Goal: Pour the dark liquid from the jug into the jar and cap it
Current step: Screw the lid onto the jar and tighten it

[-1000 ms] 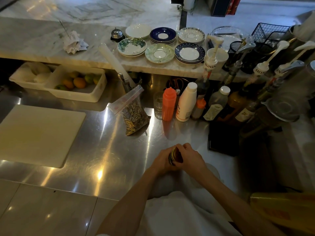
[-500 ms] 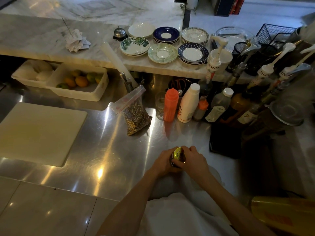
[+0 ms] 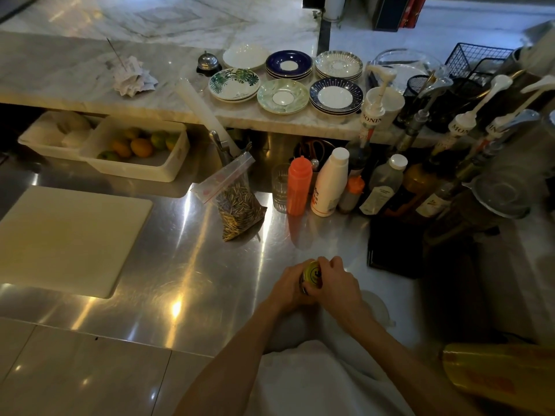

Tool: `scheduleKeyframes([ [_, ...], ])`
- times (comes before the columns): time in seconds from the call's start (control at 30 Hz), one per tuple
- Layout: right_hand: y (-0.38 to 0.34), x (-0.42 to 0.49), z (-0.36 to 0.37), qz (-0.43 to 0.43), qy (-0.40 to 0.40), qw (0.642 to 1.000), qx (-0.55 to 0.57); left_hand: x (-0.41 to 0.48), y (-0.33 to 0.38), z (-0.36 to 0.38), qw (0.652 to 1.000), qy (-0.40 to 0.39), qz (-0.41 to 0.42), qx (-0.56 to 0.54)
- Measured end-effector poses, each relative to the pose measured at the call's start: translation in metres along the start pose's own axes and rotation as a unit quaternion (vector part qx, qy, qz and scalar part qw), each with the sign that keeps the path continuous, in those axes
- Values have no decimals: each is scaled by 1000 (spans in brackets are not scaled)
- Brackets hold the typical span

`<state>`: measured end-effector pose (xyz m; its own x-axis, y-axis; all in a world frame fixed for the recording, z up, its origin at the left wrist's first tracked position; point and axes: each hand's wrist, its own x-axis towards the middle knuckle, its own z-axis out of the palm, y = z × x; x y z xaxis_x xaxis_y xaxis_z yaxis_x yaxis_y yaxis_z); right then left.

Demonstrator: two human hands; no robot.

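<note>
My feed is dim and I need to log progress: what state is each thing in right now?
Jar: held by both hands, body mostly hidden.
Yellow lid: on the jar mouth, tightness unclear.
Left hand: wrapped around the jar.
Right hand: fingers on the lid.
Seed bag: upright, zip closed.
Orange squeeze bottle: capped, upright.
Glass tumbler: upright, looks empty.

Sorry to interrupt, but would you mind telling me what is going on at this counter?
A person is capping a jar at the near edge of the steel counter. The left hand wraps the jar's body while the right hand sits on its yellow lid. The jar itself is mostly hidden, so its contents cannot be seen.
</note>
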<state>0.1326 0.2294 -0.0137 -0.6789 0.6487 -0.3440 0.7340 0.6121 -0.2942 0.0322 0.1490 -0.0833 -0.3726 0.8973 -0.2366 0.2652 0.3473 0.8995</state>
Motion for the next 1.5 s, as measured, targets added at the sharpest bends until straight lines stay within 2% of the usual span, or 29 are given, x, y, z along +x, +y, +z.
scheduleKeyframes([
  [0.13,-7,-2,5,-12,1,999,-36,-2,1,-1,1000,19,23,3],
  [0.33,5,4,1,-53,-24,998,-12,1,-2,0,999,22,26,-3],
  [0.57,16,0,7,-114,-4,993,30,1,-4,-1,1000,1,-8,8],
  [0.7,19,5,2,-124,-24,992,19,3,-7,-2,999,-6,-33,17],
  [0.8,15,8,1,-98,-17,995,-22,2,-6,-3,1000,5,-15,10],
  [0.93,17,2,6,-54,17,998,0,0,-3,-5,1000,10,19,-6],
  [1.13,21,-3,10,-99,54,992,56,0,-5,-1,1000,4,-2,3],
  [1.3,22,-6,10,-74,59,993,69,0,-5,-2,1000,5,17,-4],
  [1.5,17,-3,11,-61,44,997,28,0,0,-5,1000,1,30,-3],
])
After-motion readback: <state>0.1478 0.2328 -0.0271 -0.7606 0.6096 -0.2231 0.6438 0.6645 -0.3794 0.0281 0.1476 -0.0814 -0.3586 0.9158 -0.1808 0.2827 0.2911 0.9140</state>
